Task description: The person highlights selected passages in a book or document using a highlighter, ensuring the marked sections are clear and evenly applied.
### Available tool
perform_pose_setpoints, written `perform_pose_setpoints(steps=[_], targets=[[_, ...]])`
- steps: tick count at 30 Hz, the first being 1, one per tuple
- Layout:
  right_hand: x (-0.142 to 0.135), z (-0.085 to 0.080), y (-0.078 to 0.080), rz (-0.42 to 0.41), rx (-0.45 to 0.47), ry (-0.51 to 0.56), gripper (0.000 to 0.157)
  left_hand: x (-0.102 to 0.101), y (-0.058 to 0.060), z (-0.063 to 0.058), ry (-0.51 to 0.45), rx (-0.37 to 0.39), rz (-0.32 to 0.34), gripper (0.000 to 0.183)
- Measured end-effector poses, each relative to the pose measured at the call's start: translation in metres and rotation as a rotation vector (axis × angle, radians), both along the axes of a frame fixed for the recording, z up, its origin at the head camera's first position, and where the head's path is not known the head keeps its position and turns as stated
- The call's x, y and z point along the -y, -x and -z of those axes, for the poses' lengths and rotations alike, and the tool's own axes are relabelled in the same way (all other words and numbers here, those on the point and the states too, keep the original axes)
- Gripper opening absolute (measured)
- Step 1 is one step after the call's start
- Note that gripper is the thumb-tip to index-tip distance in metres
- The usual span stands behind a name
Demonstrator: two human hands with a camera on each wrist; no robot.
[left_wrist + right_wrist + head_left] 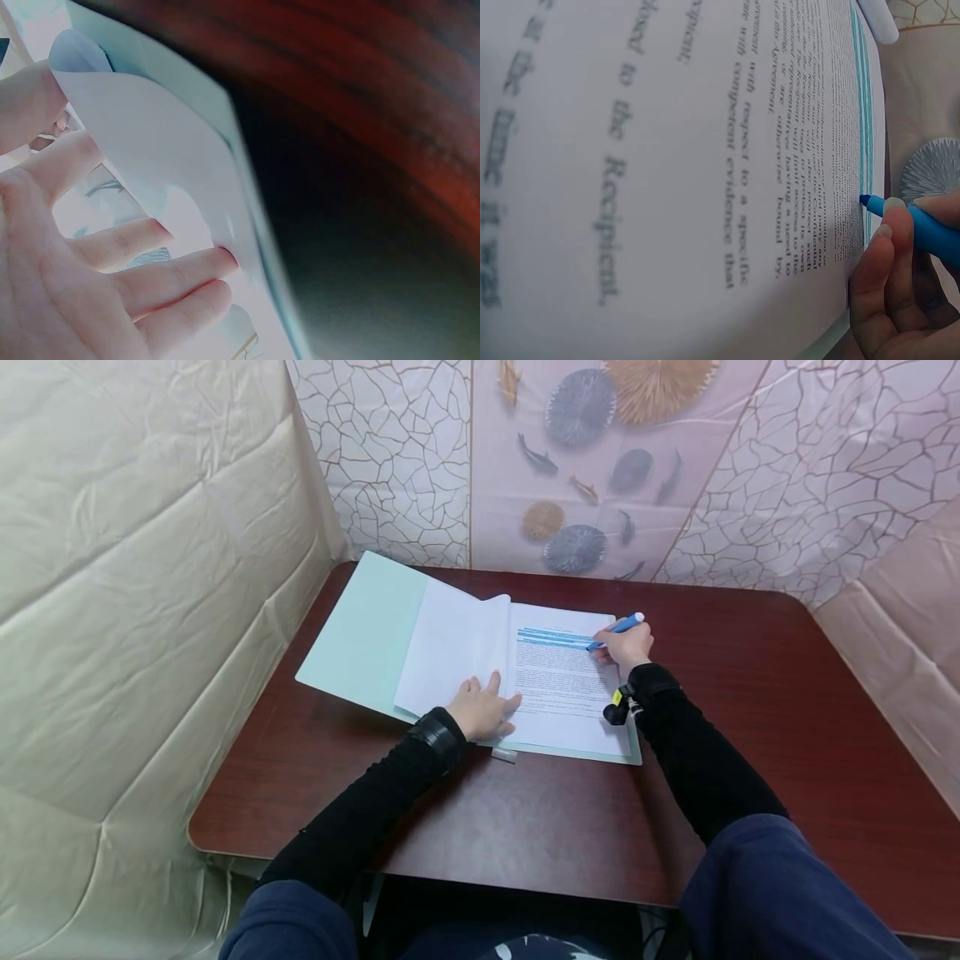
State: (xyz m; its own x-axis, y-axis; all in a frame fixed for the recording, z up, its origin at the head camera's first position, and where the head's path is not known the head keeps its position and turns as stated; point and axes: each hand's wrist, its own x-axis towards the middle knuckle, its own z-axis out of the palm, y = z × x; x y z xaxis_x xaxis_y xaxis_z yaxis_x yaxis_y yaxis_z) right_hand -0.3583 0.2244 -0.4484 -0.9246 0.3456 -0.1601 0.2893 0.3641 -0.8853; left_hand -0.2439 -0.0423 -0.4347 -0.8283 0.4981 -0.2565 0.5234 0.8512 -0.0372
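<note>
A mint-green folder point(358, 631) lies spread out on the table, with white sheets in it. My right hand point(628, 645) pinches a blue marker point(932, 237) near its tip, at the right end of blue highlighted lines point(551, 635). Those lines run across the top of a page point(564, 722) of dense print. The marker's dark tip is right at the paper in the right wrist view. My left hand point(480, 710) rests with spread fingers at the lower part of the fold, against the turned-over white sheets point(444, 643), whose edge curls up in the left wrist view.
The folder sits on a dark red-brown wooden table point(757, 693). A small clear clip-like piece point(504, 755) sticks out at the folder's lower edge. Behind the table hangs a patterned wall covering point(397, 460); a pale quilted sheet point(150, 593) borders the left side.
</note>
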Motion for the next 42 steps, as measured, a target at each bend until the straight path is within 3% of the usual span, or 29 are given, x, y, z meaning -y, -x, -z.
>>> perform_pose_setpoints(steps=[19, 22, 29, 37, 42], targets=[[-0.004, -0.003, -0.005, -0.007, -0.022, 0.015, 0.016, -0.001, 0.001, -0.001, -0.003, 0.014, -0.015, 0.058], [-0.004, -0.003, -0.006, 0.012, -0.022, 0.077, 0.019, -0.001, 0.000, -0.001, 0.002, 0.012, -0.015, 0.058], [-0.010, -0.002, -0.012, 0.149, -0.002, 0.331, 0.032, -0.001, 0.000, -0.002, -0.002, 0.027, -0.022, 0.058], [-0.014, -0.003, -0.014, 0.156, -0.007, 0.362, 0.028, -0.002, 0.000, -0.002, -0.008, 0.007, -0.022, 0.059], [-0.019, -0.008, -0.015, 0.143, -0.034, 0.394, 0.033, -0.006, -0.001, -0.004, -0.010, -0.028, -0.002, 0.061]])
